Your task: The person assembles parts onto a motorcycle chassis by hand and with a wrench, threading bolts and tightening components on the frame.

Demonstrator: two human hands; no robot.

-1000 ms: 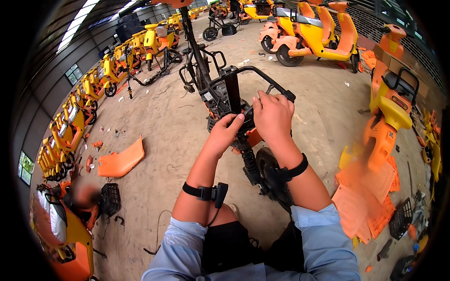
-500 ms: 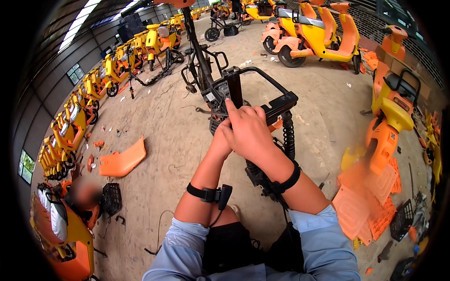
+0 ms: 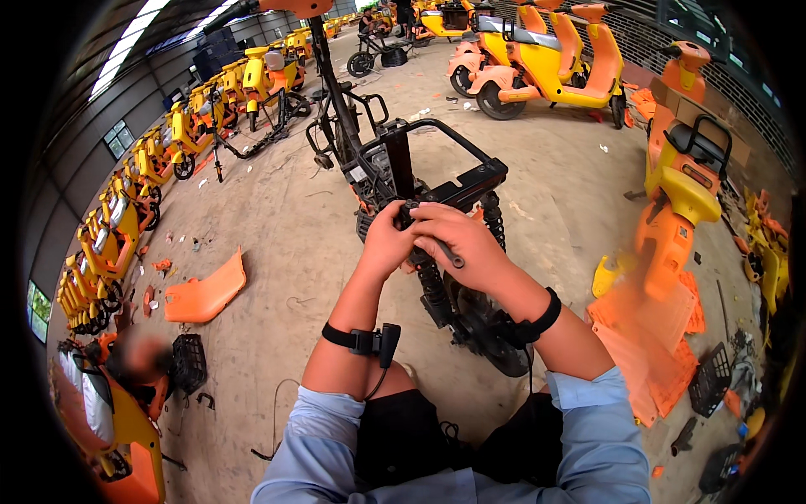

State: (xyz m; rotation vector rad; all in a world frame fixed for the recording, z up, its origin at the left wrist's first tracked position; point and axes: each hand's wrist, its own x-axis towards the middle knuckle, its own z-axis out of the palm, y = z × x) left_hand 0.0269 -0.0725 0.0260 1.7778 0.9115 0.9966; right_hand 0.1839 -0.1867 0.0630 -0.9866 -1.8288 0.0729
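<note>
In front of me stands a stripped black scooter frame (image 3: 478,178), with a coil spring, a rear wheel and exposed wiring. Both hands meet at its near end, below the black rack. My right hand (image 3: 466,239) is closed round a dark wrench (image 3: 449,254), whose ring end sticks out beneath the palm. Closed beside it, my left hand (image 3: 386,245) has its thumb and fingertips at a small dark part (image 3: 407,213). What the left fingers hold is hidden by the overlapping fingers.
An orange curved panel (image 3: 206,290) lies on the floor to the left. Orange panels (image 3: 625,353) and a black basket (image 3: 710,380) lie at the right. Yellow scooters (image 3: 554,71) stand behind, with more along the left wall. Another person (image 3: 144,357) is at the lower left.
My hands have drawn slightly down and left on the frame. The wrench, which stuck out to the left, now points toward the lower right under my right hand. The view has shifted slightly.
</note>
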